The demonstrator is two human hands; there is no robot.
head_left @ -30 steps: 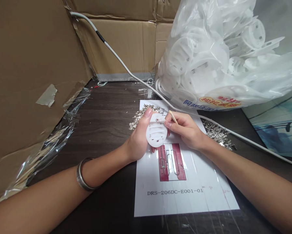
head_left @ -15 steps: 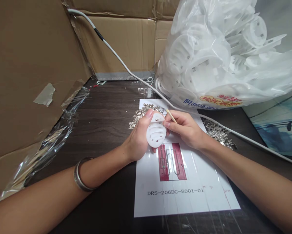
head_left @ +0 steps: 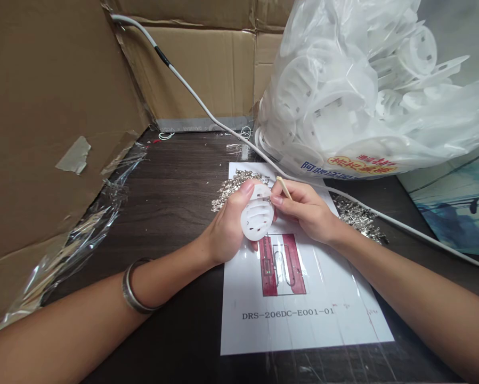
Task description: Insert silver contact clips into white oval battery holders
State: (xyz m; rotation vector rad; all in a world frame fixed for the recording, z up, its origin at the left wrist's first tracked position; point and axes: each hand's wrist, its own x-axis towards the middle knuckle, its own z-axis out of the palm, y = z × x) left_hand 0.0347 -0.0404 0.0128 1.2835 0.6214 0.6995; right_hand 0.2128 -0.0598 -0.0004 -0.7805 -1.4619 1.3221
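A round white plastic disc [head_left: 257, 217] with ridges and small slots is held upright in my left hand [head_left: 232, 223], thumb along its upper edge. At the disc's upper right edge is my right hand [head_left: 306, 207], its thumb and finger pinched together. A short pale wooden stick [head_left: 284, 188] sits in my right hand, slanting up out of the grip. Whether a small metal piece lies between the right fingertips I cannot make out. Behind the left hand lies a pile of small metal clips [head_left: 239, 184].
Under the hands a white printed sheet [head_left: 303, 333] bears a red pattern. A second pile of metal pieces [head_left: 361, 220] lies to the right. A clear bag [head_left: 327, 117] of white discs stands behind. A white cable [head_left: 207, 112] crosses the table; cardboard [head_left: 55, 64] walls the left.
The right fingertips have shifted slightly to the right at the disc's edge, and the stick has tilted a little more upright. The left hand keeps the disc nearly in place.
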